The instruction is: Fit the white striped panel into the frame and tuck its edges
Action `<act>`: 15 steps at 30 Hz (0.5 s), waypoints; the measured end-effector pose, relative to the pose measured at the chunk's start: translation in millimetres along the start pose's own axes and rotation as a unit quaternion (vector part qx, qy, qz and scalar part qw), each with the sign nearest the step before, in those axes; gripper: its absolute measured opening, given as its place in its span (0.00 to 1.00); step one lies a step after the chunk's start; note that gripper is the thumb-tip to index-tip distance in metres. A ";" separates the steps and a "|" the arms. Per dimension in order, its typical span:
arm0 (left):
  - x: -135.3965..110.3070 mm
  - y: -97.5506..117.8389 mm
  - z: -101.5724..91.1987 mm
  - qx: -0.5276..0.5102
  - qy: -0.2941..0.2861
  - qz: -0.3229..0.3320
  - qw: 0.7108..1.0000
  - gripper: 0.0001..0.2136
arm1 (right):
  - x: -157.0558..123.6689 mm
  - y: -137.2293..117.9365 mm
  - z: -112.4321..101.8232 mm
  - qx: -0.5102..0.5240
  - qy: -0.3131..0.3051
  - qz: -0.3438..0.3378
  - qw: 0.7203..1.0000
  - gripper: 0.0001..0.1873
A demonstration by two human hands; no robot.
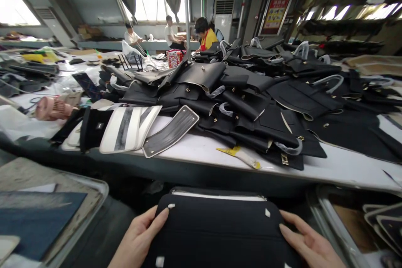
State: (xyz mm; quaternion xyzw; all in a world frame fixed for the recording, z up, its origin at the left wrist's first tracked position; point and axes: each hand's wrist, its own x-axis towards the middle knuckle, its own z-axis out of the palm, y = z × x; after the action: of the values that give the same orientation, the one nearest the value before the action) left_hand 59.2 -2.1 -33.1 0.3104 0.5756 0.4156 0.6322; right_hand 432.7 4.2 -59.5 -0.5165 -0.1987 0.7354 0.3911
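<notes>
A black rounded-corner bag panel [216, 230] with small white tabs near its corners is held low at the bottom centre, its lower part cut off by the frame. My left hand [140, 234] grips its left edge, thumb on top and fingers mostly hidden beneath. On the right edge my right hand [309, 238] has closed the same way. Behind the panel's far edge shows a pale strip [216, 195] with a dark border; I cannot tell whether it belongs to the same piece.
A long white table [201, 150] runs ahead, heaped with black leather bag pieces [201, 75]. White-and-black panels [128, 130], a curved strip [172, 130], a yellow-marked piece [240, 158] and a pink fan [52, 108] lie on it. Trays [102, 188] flank me. People [207, 39] sit beyond.
</notes>
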 end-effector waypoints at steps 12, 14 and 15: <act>50.4 -6.6 -14.9 0.369 0.091 0.116 0.918 0.28 | 34.5 -16.9 3.1 -0.136 0.047 -0.016 0.989 0.49; 48.8 -3.3 -15.2 0.372 0.085 0.104 0.919 0.27 | 36.2 -17.3 -1.1 -0.163 0.045 -0.006 0.985 0.49; 48.1 -2.0 -15.0 0.368 0.086 0.099 0.920 0.27 | 37.2 -16.9 -4.3 -0.171 0.044 -0.004 0.984 0.50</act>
State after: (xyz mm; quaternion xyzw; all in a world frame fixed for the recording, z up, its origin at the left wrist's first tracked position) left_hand 44.3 38.2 -59.6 0.5398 0.7063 0.2597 0.3772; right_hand 436.9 43.1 -71.8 -0.6067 -0.3064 0.6657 0.3080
